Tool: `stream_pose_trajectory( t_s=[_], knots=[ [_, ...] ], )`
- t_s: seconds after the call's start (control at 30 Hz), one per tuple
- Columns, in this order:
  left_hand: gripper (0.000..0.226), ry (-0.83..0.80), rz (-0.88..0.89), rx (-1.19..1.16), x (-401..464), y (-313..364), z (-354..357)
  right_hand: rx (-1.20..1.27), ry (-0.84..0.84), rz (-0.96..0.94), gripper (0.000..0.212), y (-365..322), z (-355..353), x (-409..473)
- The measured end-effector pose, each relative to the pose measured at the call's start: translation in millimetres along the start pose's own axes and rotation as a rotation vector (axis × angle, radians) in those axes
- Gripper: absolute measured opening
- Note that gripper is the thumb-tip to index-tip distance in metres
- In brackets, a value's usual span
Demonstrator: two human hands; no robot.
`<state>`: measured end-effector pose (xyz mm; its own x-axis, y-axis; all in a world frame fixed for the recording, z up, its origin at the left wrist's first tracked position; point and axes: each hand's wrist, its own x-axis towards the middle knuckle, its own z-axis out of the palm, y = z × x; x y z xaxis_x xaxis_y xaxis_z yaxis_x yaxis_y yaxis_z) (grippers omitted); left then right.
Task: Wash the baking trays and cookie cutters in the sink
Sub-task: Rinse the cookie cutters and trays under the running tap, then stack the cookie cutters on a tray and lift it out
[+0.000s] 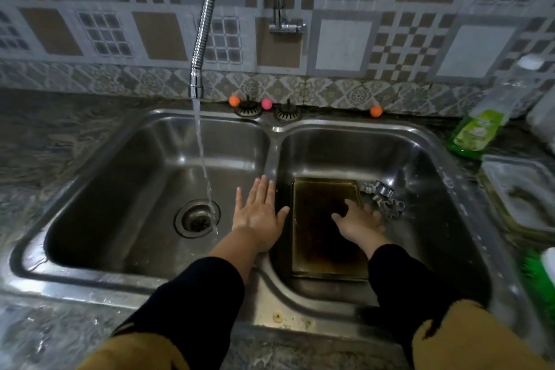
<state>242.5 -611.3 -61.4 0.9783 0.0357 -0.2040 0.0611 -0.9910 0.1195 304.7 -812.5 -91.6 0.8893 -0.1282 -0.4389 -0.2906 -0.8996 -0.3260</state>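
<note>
- Two basins make up the stainless double sink (270, 288), set into a dark mottled countertop (39, 141) below a patterned tile wall.
- Water runs from the flexible metal faucet hose (207, 18) into the left basin and lands just beside the round drain (196, 218).
- One dark, stained baking tray (318, 243) lies flat on the floor of the right basin, close to the divider, its long side running from the sink's near edge toward the back.
- Several metal cookie cutters (383, 198) sit in a small cluster at the tray's far right corner, on the basin floor.
- Her or his left hand (259, 216) lies flat over the divider between the basins, fingers straight and spread, grasping nothing.
- Over the tray's right edge, the right hand (359, 221) reaches toward the cutters with fingers spread and bent; I cannot tell whether it grips anything.
- Both forearms wear dark sleeves.
- Along the sink's back rim stand two strainer plugs (267, 109) with small orange and pink balls among them.
- Off the sink's right edge, a green dish soap bottle (477, 132) lies tilted on the countertop, with a clear plastic container (522, 192) nearer the front.
</note>
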Motion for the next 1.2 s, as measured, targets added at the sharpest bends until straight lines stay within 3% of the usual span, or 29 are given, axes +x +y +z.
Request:
stream_pose_trajectory(
  t_s=[0.07, 0.23, 0.3, 0.37, 0.43, 0.57, 0.63, 0.87, 0.97, 1.2],
  knots=[
    [0.063, 0.101, 0.034, -0.056, -3, -4, -15, 0.050, 0.029, -0.100, 0.056, -17, -14, -4],
    [0.049, 0.813, 0.227, 0.000, 0, -24, -94, 0.136, 0.213, -0.293, 0.051, -79, -60, -9],
    [0.049, 1.005, 0.199, 0.000, 6, -35, -134, 0.203, 0.292, -0.386, 0.049, -107, -80, -6],
    [0.053, 1.097, 0.077, -0.086, 14, -47, -170, 0.281, 0.368, -0.497, 0.047, -131, -98, -3],
    [0.058, 1.100, 0.022, -0.196, 19, -56, -197, 0.374, 0.419, -0.594, 0.044, -152, -115, 0],
    [0.060, 0.896, 0.134, -0.365, 44, -67, -214, 0.679, 0.552, -0.722, 0.034, -186, -145, 10],
    [0.056, 0.981, 0.219, -0.438, 56, -65, -217, 0.762, 0.670, -0.744, 0.031, -199, -159, 21],
    [0.050, 1.119, 0.390, -0.695, 87, -60, -222, 0.799, 0.762, -0.785, 0.021, -232, -177, 71],
    [0.051, 1.132, 0.442, -0.720, 100, -59, -219, 0.860, 0.843, -0.781, 0.018, -248, -188, 80],
    [0.056, 1.062, 0.396, -0.860, 115, -58, -200, 0.974, 0.786, -0.567, 0.015, -286, -231, 117]
  ],
)
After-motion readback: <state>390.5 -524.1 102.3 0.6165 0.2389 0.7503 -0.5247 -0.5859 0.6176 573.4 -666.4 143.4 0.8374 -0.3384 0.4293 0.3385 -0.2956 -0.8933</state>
